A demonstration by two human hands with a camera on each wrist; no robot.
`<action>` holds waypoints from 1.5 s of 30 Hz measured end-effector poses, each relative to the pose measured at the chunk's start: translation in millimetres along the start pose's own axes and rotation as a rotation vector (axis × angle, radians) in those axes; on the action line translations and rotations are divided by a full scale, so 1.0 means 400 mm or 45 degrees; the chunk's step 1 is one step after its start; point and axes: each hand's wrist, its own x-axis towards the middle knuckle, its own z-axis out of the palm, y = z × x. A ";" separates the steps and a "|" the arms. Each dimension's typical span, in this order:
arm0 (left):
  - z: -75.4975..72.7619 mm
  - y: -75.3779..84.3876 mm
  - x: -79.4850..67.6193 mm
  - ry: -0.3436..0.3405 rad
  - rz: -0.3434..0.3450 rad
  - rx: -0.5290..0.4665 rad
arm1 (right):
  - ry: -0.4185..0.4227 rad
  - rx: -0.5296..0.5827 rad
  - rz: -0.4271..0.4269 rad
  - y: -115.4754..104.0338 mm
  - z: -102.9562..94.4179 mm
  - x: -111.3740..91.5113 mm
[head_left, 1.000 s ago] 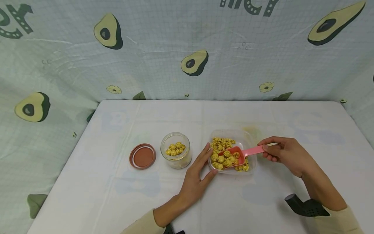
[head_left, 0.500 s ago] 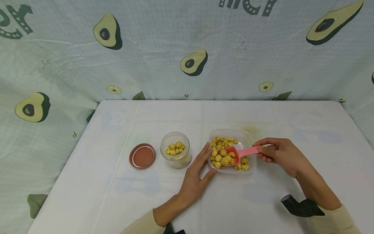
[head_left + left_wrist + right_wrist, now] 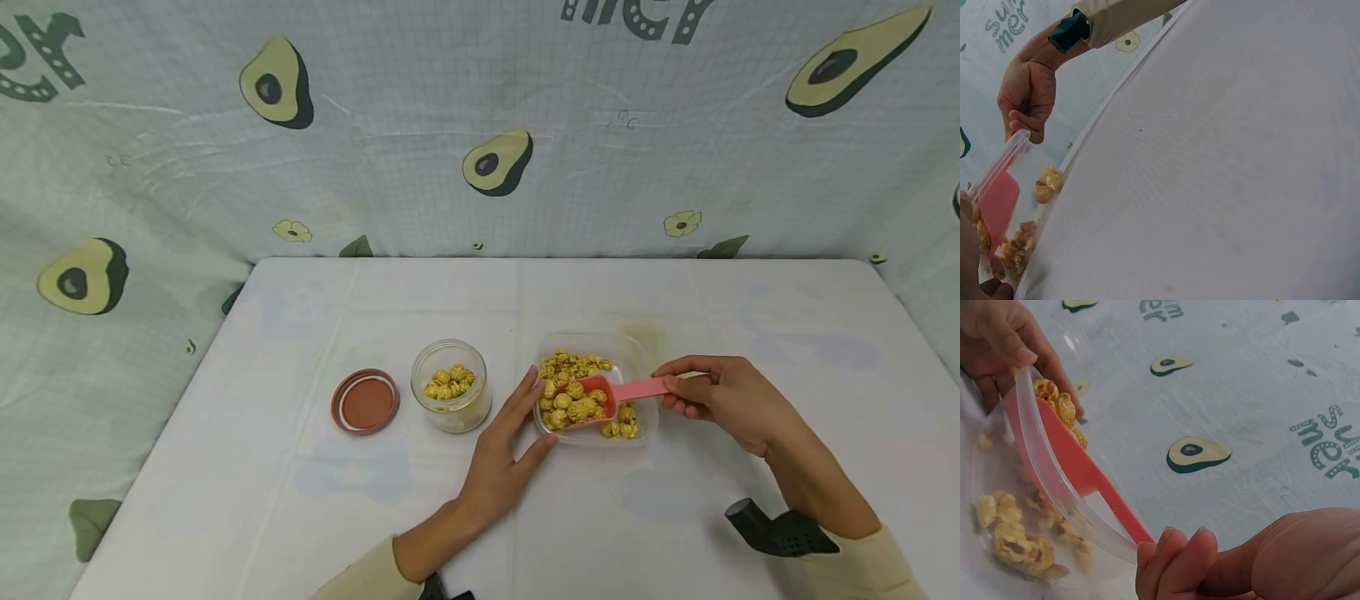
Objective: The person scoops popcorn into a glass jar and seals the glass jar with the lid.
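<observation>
My right hand (image 3: 723, 404) pinches the handle of a pink scoop (image 3: 637, 388), whose bowl sits among yellow popcorn (image 3: 573, 408) in a clear plastic container (image 3: 633, 358). Popcorn fills the scoop's bowl. Against the container's left side, my left hand (image 3: 498, 467) rests with straight fingers and the thumb spread at the near left corner. In the right wrist view, the scoop (image 3: 1079, 456) shows behind the container's clear rim, with the left hand (image 3: 1007, 347) at the far end. The left wrist view shows the right hand (image 3: 1029, 103) at the handle end.
Left of the container stands an open glass jar (image 3: 450, 417) with some popcorn inside. Beside it lies a brown round lid (image 3: 366, 402), inner side up. The white table (image 3: 300, 517) meets an avocado-print cloth (image 3: 390, 150) at the back.
The right hand and the scoop have shifted slightly left and deeper into the popcorn, mostly in the first half second. The left hand, jar and lid stay in place.
</observation>
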 end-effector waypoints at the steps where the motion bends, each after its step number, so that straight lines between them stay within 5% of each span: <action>1: 0.000 0.001 0.000 0.001 0.003 -0.001 | 0.001 0.008 -0.003 0.001 -0.002 0.000; 9: -0.001 0.003 0.000 0.007 0.017 0.000 | -0.029 0.090 -0.026 0.017 -0.025 0.003; 18: 0.020 -0.078 -0.012 0.013 0.036 0.028 | -0.041 0.134 -0.013 0.021 -0.047 0.007; 24: 0.022 -0.091 -0.015 0.007 0.040 0.012 | -0.037 0.145 -0.050 0.012 -0.054 0.001; 38: -0.008 -0.035 -0.050 -0.026 -0.208 -0.180 | -0.085 0.211 -0.153 -0.029 -0.043 0.003; 45: -0.065 0.011 -0.096 0.035 -0.118 -0.282 | -0.084 0.204 -0.206 -0.073 -0.036 0.005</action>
